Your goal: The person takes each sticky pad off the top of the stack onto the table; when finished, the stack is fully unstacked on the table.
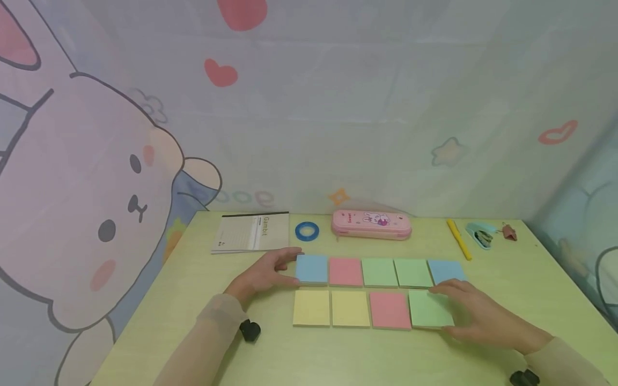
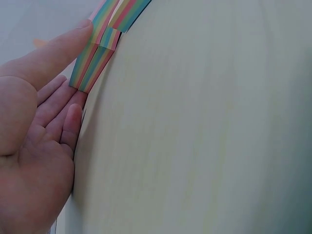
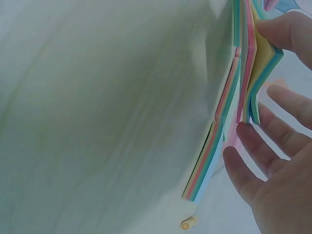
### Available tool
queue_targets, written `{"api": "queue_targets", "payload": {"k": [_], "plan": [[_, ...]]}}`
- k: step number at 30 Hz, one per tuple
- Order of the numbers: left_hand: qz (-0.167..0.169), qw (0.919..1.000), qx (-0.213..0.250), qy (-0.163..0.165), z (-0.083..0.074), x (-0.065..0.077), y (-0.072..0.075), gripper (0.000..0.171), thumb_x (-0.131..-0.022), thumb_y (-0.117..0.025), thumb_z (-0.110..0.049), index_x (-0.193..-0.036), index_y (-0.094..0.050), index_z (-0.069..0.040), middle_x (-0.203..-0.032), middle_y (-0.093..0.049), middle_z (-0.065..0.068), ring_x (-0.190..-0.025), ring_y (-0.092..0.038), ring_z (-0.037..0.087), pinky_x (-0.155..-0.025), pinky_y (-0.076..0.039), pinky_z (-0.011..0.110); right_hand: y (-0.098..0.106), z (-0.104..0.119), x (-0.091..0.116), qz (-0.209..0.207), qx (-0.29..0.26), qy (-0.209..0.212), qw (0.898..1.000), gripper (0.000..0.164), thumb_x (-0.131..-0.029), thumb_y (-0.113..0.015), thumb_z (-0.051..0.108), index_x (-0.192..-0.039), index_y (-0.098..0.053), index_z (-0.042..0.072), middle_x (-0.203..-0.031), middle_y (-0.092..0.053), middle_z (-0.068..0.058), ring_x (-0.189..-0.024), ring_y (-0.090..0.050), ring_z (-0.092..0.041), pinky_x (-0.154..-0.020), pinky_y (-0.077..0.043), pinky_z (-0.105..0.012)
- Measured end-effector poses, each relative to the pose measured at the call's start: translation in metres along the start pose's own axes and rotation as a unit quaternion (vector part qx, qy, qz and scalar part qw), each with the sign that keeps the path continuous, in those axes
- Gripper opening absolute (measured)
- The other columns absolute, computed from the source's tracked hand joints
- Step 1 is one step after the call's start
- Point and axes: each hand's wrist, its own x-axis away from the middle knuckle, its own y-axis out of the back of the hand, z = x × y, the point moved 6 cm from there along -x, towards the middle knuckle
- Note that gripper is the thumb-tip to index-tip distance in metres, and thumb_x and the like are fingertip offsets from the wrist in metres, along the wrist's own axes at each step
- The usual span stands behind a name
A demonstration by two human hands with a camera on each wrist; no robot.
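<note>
Square sticky note pads lie in two rows on the table. At the left end of the back row, my left hand (image 1: 265, 272) holds a blue sticky note pad (image 1: 311, 269), thumb at its near corner and fingers at its far corner. My right hand (image 1: 483, 316) pinches a green sticky note pad (image 1: 427, 309) at the right end of the front row. In the right wrist view its thumb (image 3: 285, 34) lies against a pad whose sheets look bent. A pink pad (image 1: 389, 310) and yellow pads (image 1: 350, 309) complete the front row. Striped pad edges (image 2: 95, 66) show beside the left thumb.
Behind the pads lie a notebook (image 1: 253, 232), a blue tape roll (image 1: 307, 231) and a pink pencil case (image 1: 370, 225). A yellow pen (image 1: 458, 239) and a small pale blue item (image 1: 480, 236) sit at the back right. A patterned cloth hangs behind the table.
</note>
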Motion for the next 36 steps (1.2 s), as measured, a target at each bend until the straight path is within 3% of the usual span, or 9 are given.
{"api": "queue_targets", "payload": {"k": [10,22,28,36], "plan": [[0.002,1.0000,0.003,0.005,-0.001,-0.001,0.000,0.085,-0.088,-0.088,-0.022,-0.160,-0.045,-0.013,-0.163,-0.047,0.002,-0.150,-0.042,0.035,-0.124,-0.034,0.052,-0.014,-0.007,0.001,0.050,0.002,-0.027,0.998,0.065,-0.082,-0.091,0.036,-0.138,-0.065,0.013,-0.139,-0.065,-0.004,-0.126,-0.061,-0.030,-0.100,-0.055,-0.050],[0.005,0.9999,0.007,-0.009,0.000,-0.002,0.000,0.084,-0.088,-0.088,-0.019,-0.159,-0.045,-0.009,-0.162,-0.048,0.006,-0.151,-0.041,0.034,-0.124,-0.034,0.053,-0.014,-0.006,-0.002,0.049,-0.009,-0.012,0.999,0.066,-0.081,-0.092,0.029,-0.138,-0.065,0.010,-0.137,-0.066,-0.002,-0.124,-0.062,-0.028,-0.101,-0.055,-0.041],[0.006,0.9999,0.006,-0.012,-0.001,-0.002,-0.001,0.084,-0.088,-0.088,-0.018,-0.159,-0.045,-0.009,-0.163,-0.047,0.006,-0.152,-0.041,0.033,-0.124,-0.034,0.052,-0.013,-0.006,-0.003,0.059,-0.015,-0.012,0.998,0.066,-0.083,-0.090,0.033,-0.139,-0.064,0.010,-0.137,-0.066,-0.005,-0.124,-0.062,-0.031,-0.100,-0.055,-0.045],[0.001,1.0000,0.005,-0.001,0.001,-0.001,0.000,0.085,-0.088,-0.088,-0.020,-0.160,-0.045,-0.011,-0.163,-0.047,0.004,-0.151,-0.041,0.032,-0.125,-0.034,0.051,-0.012,-0.006,-0.003,0.062,-0.018,-0.014,0.998,0.066,-0.083,-0.090,0.034,-0.139,-0.063,0.010,-0.138,-0.066,-0.006,-0.125,-0.061,-0.033,-0.102,-0.054,-0.041]]}}
